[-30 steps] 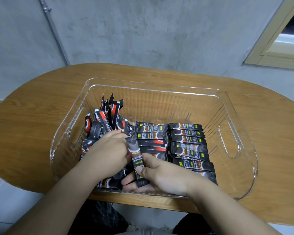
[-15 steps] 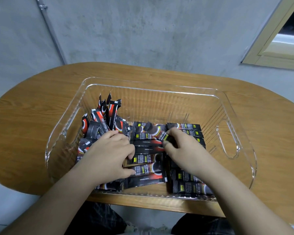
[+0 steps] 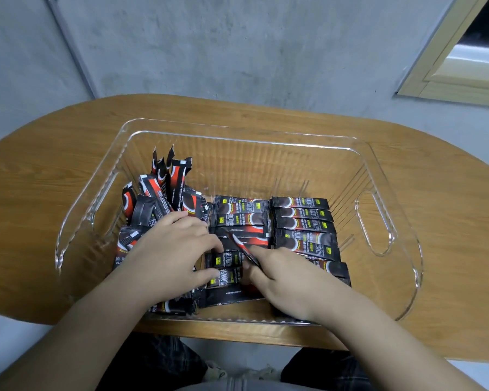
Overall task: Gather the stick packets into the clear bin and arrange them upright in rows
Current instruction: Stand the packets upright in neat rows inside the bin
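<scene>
Inside clear bin (image 3: 378, 153): stick packets (image 3: 302, 221) flat in rows; left hand (image 3: 170, 255) pressing, right hand (image 3: 288, 275) pinching one packet (image 3: 242, 246)

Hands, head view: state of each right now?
Left hand: open, fingers spread and resting on the stick packets in the clear bin.
Right hand: pinching one tilted packet over the middle row.

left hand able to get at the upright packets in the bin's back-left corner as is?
Probably yes. The left hand lies just in front of the upright packets, nothing stands between them, and the clear bin is open on top.
</scene>
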The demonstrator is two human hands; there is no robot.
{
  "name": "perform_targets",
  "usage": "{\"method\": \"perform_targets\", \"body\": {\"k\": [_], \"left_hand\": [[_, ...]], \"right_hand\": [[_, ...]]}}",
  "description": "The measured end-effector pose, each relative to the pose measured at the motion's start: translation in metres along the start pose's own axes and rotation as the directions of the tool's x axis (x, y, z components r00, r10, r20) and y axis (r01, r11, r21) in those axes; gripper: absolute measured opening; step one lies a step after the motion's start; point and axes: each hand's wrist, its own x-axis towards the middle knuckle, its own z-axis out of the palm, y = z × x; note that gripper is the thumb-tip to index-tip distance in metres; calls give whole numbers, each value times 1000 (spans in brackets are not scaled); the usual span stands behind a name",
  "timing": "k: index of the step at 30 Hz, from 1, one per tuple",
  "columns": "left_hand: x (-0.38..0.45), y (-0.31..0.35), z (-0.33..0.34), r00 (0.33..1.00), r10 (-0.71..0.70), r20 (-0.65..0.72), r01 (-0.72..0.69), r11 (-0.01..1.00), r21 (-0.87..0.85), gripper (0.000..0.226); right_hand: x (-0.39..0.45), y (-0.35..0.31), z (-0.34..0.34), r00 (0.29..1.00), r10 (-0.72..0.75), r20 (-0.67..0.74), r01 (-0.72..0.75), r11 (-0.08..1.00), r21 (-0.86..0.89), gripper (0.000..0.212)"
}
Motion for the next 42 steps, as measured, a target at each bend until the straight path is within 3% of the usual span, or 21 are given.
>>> {"method": "perform_targets", "body": {"k": [9,12,19,26,32,37,42], "left_hand": [[0,-1,2,1000,-21,-2,21,1000,9,18],[1,0,1,1000,-19,10,18,998,56,24],[-1,2,-3,992,-9,128,2,999,51,34],[-2,-1,-1,994,12,110,-24,994,106,29],[-3,-5,0,995,13,102,-17,999,48,19],[-1,-3,-4,1000,5,27,-6,1000,18,27],[-3,-2,-3,999,28,47,-31,998,56,43]], "right_hand": [[0,-2,0,999,21,45,-22,1000,14,20],[2,-5,-2,1000,5,21,-6,997,77,20],[5,-8,8,994,4,111,-12,997,74,26],[8,-6,2,999,-8,-51,9,1000,18,17],[9,-5,5,1000,2,8,-2,1000,9,19],[10,-5,3,999,0,-50,2,999,34,14],[16,1,0,994,55,-97,-55,998,5,17]]}}
